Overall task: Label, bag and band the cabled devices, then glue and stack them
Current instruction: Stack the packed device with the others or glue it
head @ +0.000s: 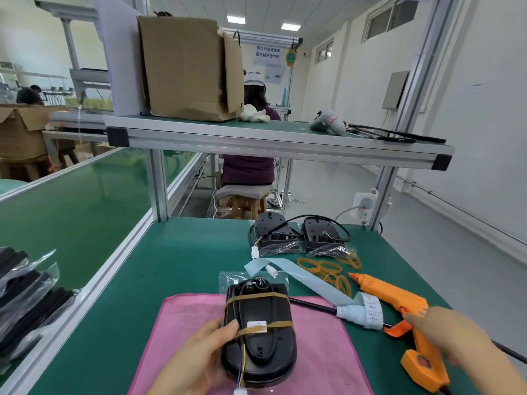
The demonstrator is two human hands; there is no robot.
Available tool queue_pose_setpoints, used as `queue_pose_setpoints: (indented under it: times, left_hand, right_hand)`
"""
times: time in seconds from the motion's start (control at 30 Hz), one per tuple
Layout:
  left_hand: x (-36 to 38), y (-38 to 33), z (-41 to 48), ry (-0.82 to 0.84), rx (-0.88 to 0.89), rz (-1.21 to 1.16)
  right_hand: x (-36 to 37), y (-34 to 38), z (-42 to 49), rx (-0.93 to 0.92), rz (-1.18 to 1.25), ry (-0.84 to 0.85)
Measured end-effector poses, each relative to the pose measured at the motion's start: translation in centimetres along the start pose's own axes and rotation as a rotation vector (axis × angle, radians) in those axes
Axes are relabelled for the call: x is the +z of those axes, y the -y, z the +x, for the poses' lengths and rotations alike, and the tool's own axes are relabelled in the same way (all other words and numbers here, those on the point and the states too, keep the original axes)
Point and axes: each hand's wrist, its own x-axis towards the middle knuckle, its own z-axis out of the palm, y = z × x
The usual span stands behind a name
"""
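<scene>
A black cabled device (pixel 261 334) lies on a pink cloth (pixel 322 349), wrapped by two tan rubber bands, with a small label on it and a clear bag under its far end. My left hand (pixel 196 357) grips its left side. My right hand (pixel 453 337), blurred, is at the handle of an orange glue gun (pixel 399 306) lying on the green mat; whether it grips the handle I cannot tell. Two more black devices (pixel 296 235) with cables sit further back on clear bags. Loose rubber bands (pixel 330 270) and a label strip roll (pixel 362 309) lie between.
A raised shelf (pixel 273 141) with a cardboard box (pixel 188 67) spans overhead. Bagged black devices (pixel 25 297) are stacked at the left on the green conveyor (pixel 79 206). A seated person (pixel 251 155) works ahead. A power socket (pixel 363 205) hangs at the right post.
</scene>
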Motion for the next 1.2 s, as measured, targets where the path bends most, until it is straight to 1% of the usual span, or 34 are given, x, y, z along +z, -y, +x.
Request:
queue_pose_setpoints:
  times: [0.07,0.13,0.17,0.23,0.27,0.3,0.33,0.37,0.43,0.5,0.53,0.6,0.67,0.73,0.77,0.8,0.83,0.87,0.93,0.97,1.03,1.07,1.1,1.13,1.17,1.2]
  left_hand:
    - [-0.4,-0.4,0.0,0.008,-0.008,-0.024]
    - [-0.9,-1.0,-0.2,-0.005,0.001,-0.029]
    - [-1.4,-1.5,-0.3,-0.013,0.013,-0.009]
    - [-1.7,-2.4,-0.3,-0.006,0.013,0.095]
    - [-1.9,-2.8,-0.4,0.008,0.004,0.184]
    - [-2.3,-3.0,-0.9,0.047,0.004,0.275]
    - [-2.6,-3.2,-1.4,0.088,-0.003,0.349]
    - [-2.8,-3.7,-1.8,0.091,-0.01,0.401]
    - [-2.7,-5.2,-2.3,0.054,-0.057,0.399]
    - [-2.7,-6.4,-3.9,0.13,-0.05,0.396]
    - [-2.8,-6.9,-4.4,0.156,-0.045,0.425]
    - [-2.6,-7.9,-5.2,0.199,-0.039,0.499]
    - [-2.6,-8.7,-5.9,0.203,-0.059,0.546]
    - [-4.1,-9.4,-6.5,0.13,-0.081,0.436]
    - [-5.0,-9.6,-6.3,0.047,-0.049,0.399]
    - [-5.6,-9.5,-6.3,-0.041,-0.005,0.419]
    - [-6.2,-9.1,-6.3,-0.123,-0.002,0.342]
    - [-6.9,-8.3,-6.1,-0.185,0.01,0.151]
    - [-7.0,-6.6,-5.5,-0.349,0.179,-0.161]
    - [-6.9,-5.7,-5.1,-0.424,0.228,-0.277]
    - [-4.9,-4.3,-5.1,-0.48,0.273,-0.409]
    - [-4.8,-3.5,-5.5,-0.499,0.327,-0.423]
    - [-3.9,-3.7,-5.4,-0.558,0.349,-0.47]
    - [-3.5,-3.8,-5.3,-0.541,0.393,-0.514]
    - [-3.0,-4.6,-5.2,-0.541,0.436,-0.716]
    - [-2.8,-5.5,-5.1,-0.584,0.488,-0.767]
  right_hand:
    - [-0.4,-0.7,-1.7,-0.063,0.117,0.066]
    - [-1.9,-0.6,-3.6,-0.001,0.228,0.06]
    - [-2.7,0.0,-4.6,0.035,0.31,-0.009]
    - [-3.6,2.3,-7.0,-0.033,0.547,-0.123]
    - [-3.7,4.1,-7.4,-0.092,0.644,-0.082]
    - [-3.4,5.9,-7.3,-0.134,0.677,0.001]
    - [-2.8,8.0,-6.4,-0.159,0.652,0.101]
    - [-2.1,9.8,-5.8,-0.167,0.632,0.22]
    - [-0.6,13.0,-4.9,-0.171,0.623,0.517]
    - [1.6,14.9,-4.3,-0.233,0.631,0.822]
    - [2.6,15.8,-4.3,-0.299,0.614,0.94]
    - [4.8,17.2,-4.2,-0.441,0.592,1.111]
    - [6.2,18.5,-4.5,-0.449,0.61,1.204]
    - [6.9,19.5,-4.4,-0.476,0.648,1.237]
    - [7.1,19.9,-4.3,-0.497,0.691,1.228]
    - [7.2,20.4,-4.2,-0.494,0.747,1.207]
    - [7.4,21.0,-4.1,-0.469,0.806,1.167]
    - [7.5,21.6,-4.0,-0.425,0.86,1.115]
    - [8.1,22.9,-3.8,-0.317,0.982,1.031]
    - [8.4,23.9,-3.9,-0.272,1.037,1.009]
    - [9.3,26.6,-4.5,-0.21,1.099,0.945]
    - [9.8,28.1,-4.8,-0.206,1.123,0.898]
    - [10.3,29.7,-5.1,-0.213,1.151,0.863]
    - [10.7,31.4,-5.7,-0.222,1.183,0.854]
    - [11.1,33.1,-6.4,-0.226,1.214,0.849]
    - [11.5,34.8,-7.0,-0.236,1.244,0.845]
